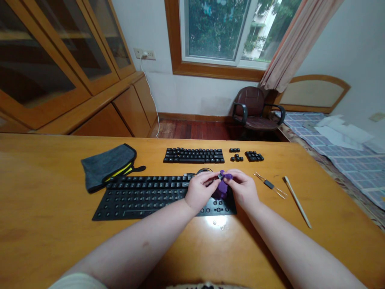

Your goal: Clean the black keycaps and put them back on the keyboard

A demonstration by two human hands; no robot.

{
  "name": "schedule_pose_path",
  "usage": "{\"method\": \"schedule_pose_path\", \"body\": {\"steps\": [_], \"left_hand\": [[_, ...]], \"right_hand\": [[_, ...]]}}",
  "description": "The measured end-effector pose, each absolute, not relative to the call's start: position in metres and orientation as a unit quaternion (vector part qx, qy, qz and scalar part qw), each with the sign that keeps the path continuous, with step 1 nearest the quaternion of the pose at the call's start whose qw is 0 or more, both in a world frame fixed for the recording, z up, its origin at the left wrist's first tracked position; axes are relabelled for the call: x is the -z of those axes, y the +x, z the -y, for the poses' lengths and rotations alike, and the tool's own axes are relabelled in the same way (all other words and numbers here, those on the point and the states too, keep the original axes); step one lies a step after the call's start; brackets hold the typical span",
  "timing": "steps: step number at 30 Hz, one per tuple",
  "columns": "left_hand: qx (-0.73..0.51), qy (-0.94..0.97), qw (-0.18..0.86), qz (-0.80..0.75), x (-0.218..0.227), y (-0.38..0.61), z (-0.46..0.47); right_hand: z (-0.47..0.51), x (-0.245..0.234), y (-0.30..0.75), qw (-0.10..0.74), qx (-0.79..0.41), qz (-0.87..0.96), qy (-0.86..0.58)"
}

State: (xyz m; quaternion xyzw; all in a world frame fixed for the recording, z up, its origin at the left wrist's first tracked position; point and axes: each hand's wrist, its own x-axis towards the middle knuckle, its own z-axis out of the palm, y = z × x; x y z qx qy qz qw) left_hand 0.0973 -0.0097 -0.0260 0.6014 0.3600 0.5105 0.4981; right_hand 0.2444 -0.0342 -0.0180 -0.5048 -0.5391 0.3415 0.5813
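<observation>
Right of frame centre, your right hand [242, 188] pinches the purple lump [221, 190], most of it below that grip, over the keyboard [132, 196]. Your left hand [202, 189] pinches a small piece [220, 176] beside it.

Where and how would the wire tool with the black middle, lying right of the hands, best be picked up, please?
The wire tool is probably best pinched across its black middle from above, with the nearer right hand: that block is compact and wider, while thin wires stick out at both ends.
</observation>
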Motion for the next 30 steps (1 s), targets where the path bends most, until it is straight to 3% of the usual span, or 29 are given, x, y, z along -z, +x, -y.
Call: {"method": "schedule_pose_path", "body": {"steps": [7,15,23,30], "left_hand": [[-0.499,0.662,0.441,-0.345,0.029,0.092,0.005],[-0.520,0.544,0.564,-0.340,0.028,0.098,0.006],[-0.534,0.597,0.476,-0.364,0.025,0.094,0.004],[-0.499,0.579,0.516,-0.387,0.028,0.095,0.001]], "right_hand": [[0.035,0.021,0.244,0.570,-0.364,0.537,-0.504],[0.035,0.022,0.245,0.569,-0.357,0.546,-0.500],[0.033,0.022,0.249,0.584,-0.359,0.535,-0.494],[0.030,0.019,0.251,0.541,-0.365,0.585,-0.482]]}}
